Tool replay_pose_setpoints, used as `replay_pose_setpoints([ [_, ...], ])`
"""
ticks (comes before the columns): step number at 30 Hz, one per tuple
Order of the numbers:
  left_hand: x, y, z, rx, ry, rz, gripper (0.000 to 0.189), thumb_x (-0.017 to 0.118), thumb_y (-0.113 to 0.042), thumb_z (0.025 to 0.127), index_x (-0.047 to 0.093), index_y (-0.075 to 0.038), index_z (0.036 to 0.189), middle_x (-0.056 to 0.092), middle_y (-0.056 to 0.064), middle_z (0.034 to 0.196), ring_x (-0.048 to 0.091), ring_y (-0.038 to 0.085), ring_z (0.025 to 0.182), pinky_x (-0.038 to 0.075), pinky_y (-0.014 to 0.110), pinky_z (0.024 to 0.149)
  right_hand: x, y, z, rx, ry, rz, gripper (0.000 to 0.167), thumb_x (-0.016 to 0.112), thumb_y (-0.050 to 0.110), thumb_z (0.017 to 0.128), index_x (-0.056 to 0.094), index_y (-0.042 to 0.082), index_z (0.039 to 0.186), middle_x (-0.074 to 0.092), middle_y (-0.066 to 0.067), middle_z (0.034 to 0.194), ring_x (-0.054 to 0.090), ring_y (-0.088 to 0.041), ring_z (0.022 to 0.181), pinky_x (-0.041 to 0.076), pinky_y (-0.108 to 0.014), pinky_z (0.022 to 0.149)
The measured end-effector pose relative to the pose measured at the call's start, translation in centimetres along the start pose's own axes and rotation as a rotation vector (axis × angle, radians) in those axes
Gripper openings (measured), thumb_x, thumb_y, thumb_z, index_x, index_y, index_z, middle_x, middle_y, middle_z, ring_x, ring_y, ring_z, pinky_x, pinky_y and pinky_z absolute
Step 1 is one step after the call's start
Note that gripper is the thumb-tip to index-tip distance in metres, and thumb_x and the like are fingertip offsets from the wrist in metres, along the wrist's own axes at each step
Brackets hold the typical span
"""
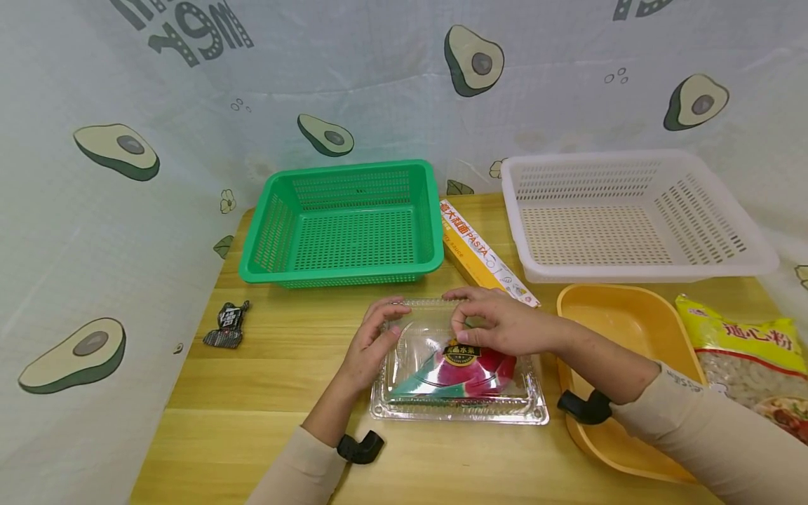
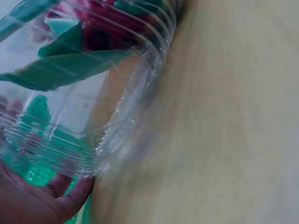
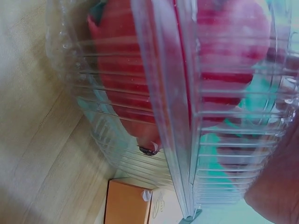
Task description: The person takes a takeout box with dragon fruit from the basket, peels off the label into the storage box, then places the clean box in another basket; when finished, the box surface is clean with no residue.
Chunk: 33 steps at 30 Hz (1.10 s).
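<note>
A clear plastic clamshell box [image 1: 533, 407] lies on the table, its lid down. Through the plastic shows a red fruit with green leaf-like tips [image 1: 486, 375], resembling a dragon fruit; its tapered dark end faces the right wrist camera. A black and gold label [image 1: 462, 353] sits on the lid. My left hand [image 1: 368, 348] grips the far left part of the box, and its curled fingers [image 2: 77, 193] show at the ribbed side. Over the lid, my right hand [image 1: 499, 321] has its fingers bent against the far part, with thumb tip and a fingertip close together by the label.
Behind stand a green basket [image 1: 341, 275] and a white basket [image 1: 650, 272], a pasta box [image 1: 482, 256] between them. An orange tray [image 1: 618, 308] lies under the right forearm, beside a bag of macaroni [image 1: 751, 358]. A small dark packet [image 1: 228, 325] lies at left.
</note>
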<state>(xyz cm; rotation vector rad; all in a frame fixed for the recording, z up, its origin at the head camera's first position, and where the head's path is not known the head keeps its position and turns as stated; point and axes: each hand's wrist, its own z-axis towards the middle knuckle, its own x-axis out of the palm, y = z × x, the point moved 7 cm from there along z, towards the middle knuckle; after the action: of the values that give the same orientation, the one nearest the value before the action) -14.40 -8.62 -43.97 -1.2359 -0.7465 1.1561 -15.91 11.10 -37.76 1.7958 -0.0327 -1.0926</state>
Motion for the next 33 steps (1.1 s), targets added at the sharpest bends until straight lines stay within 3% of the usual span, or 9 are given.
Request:
replay_pose_setpoints([
  [21,0.04,0.10,0.01,-0.026,-0.001,-0.003,0.034,0.047,-0.010,0.099,0.058,-0.001,0.129,0.040,0.021,0.153,0.040,0.039,0.141,0.021,0.074,0.117,-0.29,-0.27,-0.29,0.002,0.076,0.128,0.016,0.061,0.023,0.102,0.061,0.025,0.086,0.042,-0.021,0.158,0.031,-0.049,0.149,0.024,-0.076,0.114],
  [33,0.04,0.06,-0.02,-0.018,0.000,-0.002,0.034,0.047,-0.010,0.099,0.057,-0.001,0.130,0.040,0.021,0.153,0.045,0.038,0.133,0.028,0.073,0.113,-0.29,-0.46,-0.44,0.042,0.089,0.196,0.015,0.060,0.024,0.102,0.060,0.021,0.087,0.036,-0.022,0.162,0.025,-0.053,0.150,0.021,-0.078,0.115],
])
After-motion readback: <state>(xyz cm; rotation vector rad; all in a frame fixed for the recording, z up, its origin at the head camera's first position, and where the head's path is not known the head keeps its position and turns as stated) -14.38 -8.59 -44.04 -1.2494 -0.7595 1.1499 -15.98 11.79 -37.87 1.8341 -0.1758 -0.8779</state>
